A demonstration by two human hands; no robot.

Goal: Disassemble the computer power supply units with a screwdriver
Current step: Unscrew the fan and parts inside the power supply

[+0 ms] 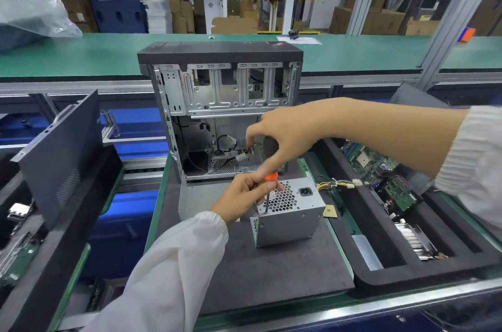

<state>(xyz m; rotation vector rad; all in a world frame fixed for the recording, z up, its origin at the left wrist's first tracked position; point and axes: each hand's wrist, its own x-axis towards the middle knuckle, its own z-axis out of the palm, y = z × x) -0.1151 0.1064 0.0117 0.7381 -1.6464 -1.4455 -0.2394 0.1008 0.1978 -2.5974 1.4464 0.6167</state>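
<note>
At frame centre, on the desk [271,272], the power supply [288,212] stands. Right hand [288,136] grasps the screwdriver [267,168] handle; left hand [250,193] pinches its shaft — unscrewing, likely. Next: steady downward turning.

Screwdriver set upright on a power supply unit

The right hand [288,133] grips the screwdriver [269,168] by its black handle; the left hand [245,193] pinches the shaft near the orange collar. Its tip meets the near-left top edge of the power supply unit [288,216], which stands on a dark mat [271,272] just in front of the open computer case [220,106].
</note>
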